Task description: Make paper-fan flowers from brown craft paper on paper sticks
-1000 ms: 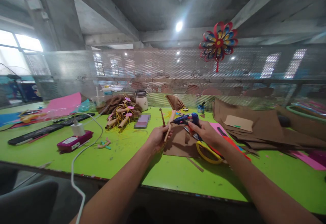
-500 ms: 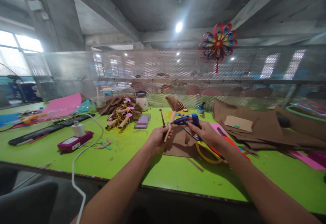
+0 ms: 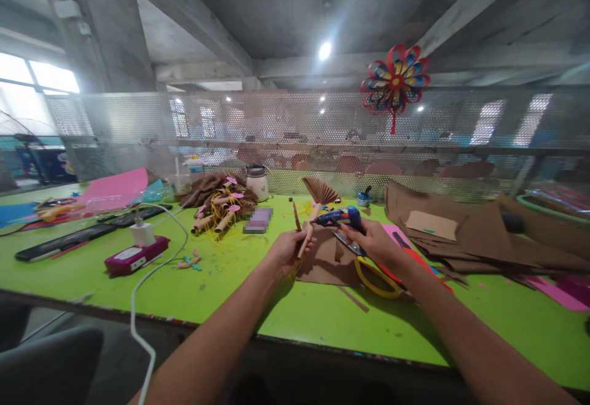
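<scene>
My left hand (image 3: 286, 250) is closed round the stick of a small brown pleated paper fan (image 3: 318, 191), held upright, together with a thin brown stick (image 3: 295, 213). In my right hand (image 3: 374, 240) is a blue glue gun (image 3: 340, 217), gripped with its nozzle pointing left and touching the fan's stick just below the pleats. Both hands hover over a brown paper sheet (image 3: 325, 260) on the green table (image 3: 239, 294). Scissors with yellow handles (image 3: 375, 276) lie under my right wrist.
A heap of finished paper pieces (image 3: 216, 203) and a white jar (image 3: 257, 182) stand behind. To the left lie a pink power bank with charger (image 3: 136, 251), its white cable (image 3: 138, 306) and pink sheets (image 3: 115, 188). Brown paper sheets (image 3: 465, 230) are stacked at right. A mesh screen (image 3: 295, 134) carries a paper pinwheel (image 3: 395, 80).
Almost nothing has shifted. The fan and the glue gun have stayed together, with only a slight upward drift of the view.
</scene>
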### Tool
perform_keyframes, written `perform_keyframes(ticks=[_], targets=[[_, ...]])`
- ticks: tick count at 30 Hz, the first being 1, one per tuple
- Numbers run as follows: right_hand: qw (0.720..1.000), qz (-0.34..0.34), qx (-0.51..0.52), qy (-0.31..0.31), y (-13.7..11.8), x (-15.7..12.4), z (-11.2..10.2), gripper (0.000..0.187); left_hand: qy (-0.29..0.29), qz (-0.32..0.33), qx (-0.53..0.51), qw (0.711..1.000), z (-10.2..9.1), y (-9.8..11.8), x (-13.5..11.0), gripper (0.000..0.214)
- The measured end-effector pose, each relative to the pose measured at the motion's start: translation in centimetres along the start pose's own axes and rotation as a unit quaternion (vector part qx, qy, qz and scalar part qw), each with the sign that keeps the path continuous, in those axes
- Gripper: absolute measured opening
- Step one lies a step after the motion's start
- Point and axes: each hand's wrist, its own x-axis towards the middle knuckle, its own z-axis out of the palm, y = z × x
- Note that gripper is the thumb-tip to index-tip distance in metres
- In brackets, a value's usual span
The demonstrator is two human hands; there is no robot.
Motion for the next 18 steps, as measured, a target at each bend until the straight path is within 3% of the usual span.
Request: perform_keyframes(ticks=[9,18], targets=[[1.0,-0.026,-0.007,-0.004,-0.8,-0.2,-0.3,0.042,-0.018,-0.001,-0.016,1.0,-0.2,-0.1,0.2,0.015],[0.999,-0.037,-0.017,0.007,-1.1,-0.3,-0.5,0.042,-0.039,-0.048,-0.072,0.995,0.1,0.5,-0.4,0.015]])
